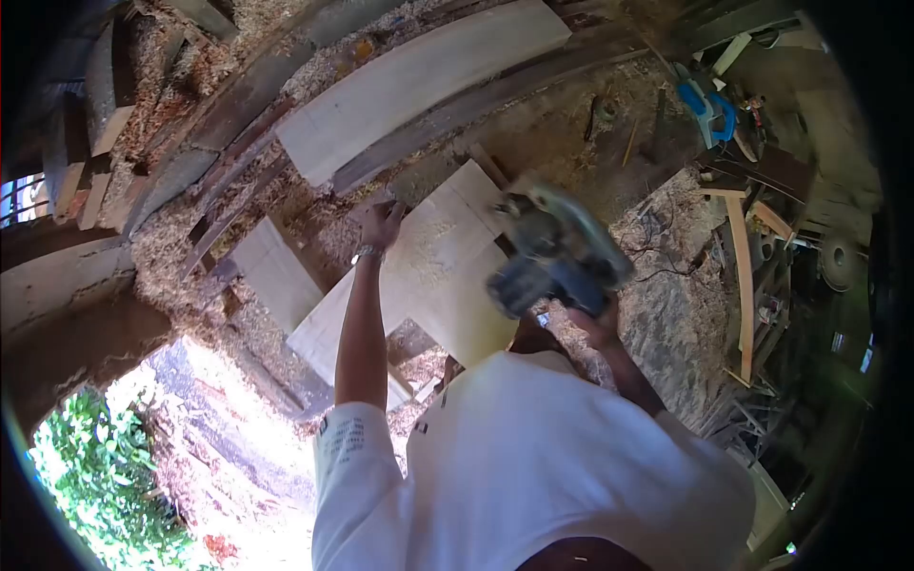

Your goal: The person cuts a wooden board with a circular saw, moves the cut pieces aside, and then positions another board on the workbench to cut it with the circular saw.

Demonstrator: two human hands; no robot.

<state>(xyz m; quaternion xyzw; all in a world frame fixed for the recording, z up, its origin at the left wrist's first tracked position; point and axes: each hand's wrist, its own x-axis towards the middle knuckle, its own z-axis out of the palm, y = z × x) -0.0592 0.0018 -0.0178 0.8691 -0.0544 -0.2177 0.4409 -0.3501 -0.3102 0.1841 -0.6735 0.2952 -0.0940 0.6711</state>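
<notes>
A pale flat wooden board (pixel 447 285) lies straight ahead of the person, on a bench thick with loose wood shavings (pixel 666 305). Its long axis runs on a slant, from near and left to far and right.

The left hand (pixel 383 225) is stretched out at full arm's length and sits on the board's far left edge, a watch at the wrist. Its fingers are bent over the wood, but it is too small in the view to tell whether they clamp or only press.

The right hand (pixel 597 325) is drawn back close to the body and wrapped tight around the handle of a grey and blue handheld power tool (pixel 557 252). The tool is blurred and hangs over the board's near right part; whether it touches the wood is unclear.

So the left hand is the one on the board, and the right hand carries the tool above it, the 2 set well apart along the slant.

Beyond the board lies a long pale curved plank (pixel 419 81), and a second blue power tool (pixel 709 109) rests far off to the right.
</notes>
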